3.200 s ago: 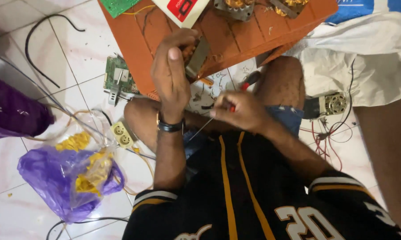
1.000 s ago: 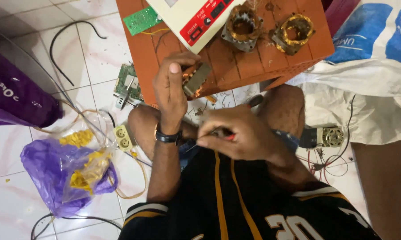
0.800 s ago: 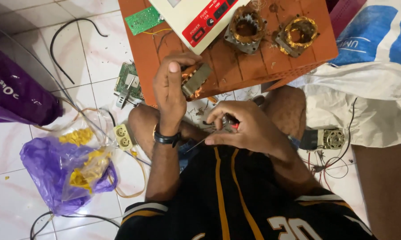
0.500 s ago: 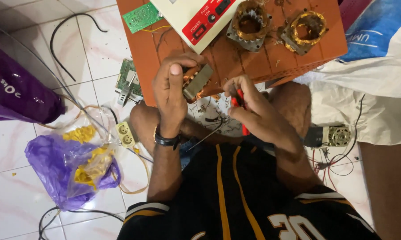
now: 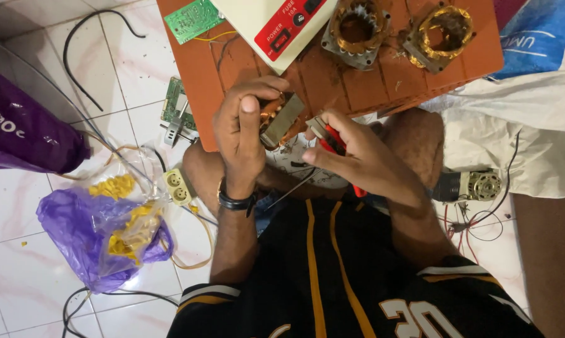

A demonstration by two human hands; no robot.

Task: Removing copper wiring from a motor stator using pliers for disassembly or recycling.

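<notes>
Head view, looking straight down at a person seated on a white tiled floor [image 5: 19, 250], working over their own knees. The left hand [image 5: 241, 134] is closed in a fist around a small transformer [image 5: 281, 119], a block with a grey metal frame and copper-coloured windings, held just over the near edge of an orange board [image 5: 357, 81]. The thumb lies along the top of the fist. The right hand [image 5: 357, 156] is curled shut around red-handled pliers [image 5: 333, 139], whose metal nose points left and sits just beside the transformer's lower right corner, close but seemingly not yet touching.

To do this well, the left fist should probably stay firm and steady so the block cannot twist, while the pliers bite only the lead or tab wanted, with a small squeeze rather than a yank, as the fine windings would likely tear easily.

On the board, beyond the hands, lie two ring-shaped motor stators [image 5: 355, 28], a cream box with a red panel [image 5: 282, 25], and a green circuit board [image 5: 193, 19]. A purple plastic bag [image 5: 101, 235] holding yellow pieces lies on the floor to the left, and a small motor [image 5: 473, 186] lies to the right.
</notes>
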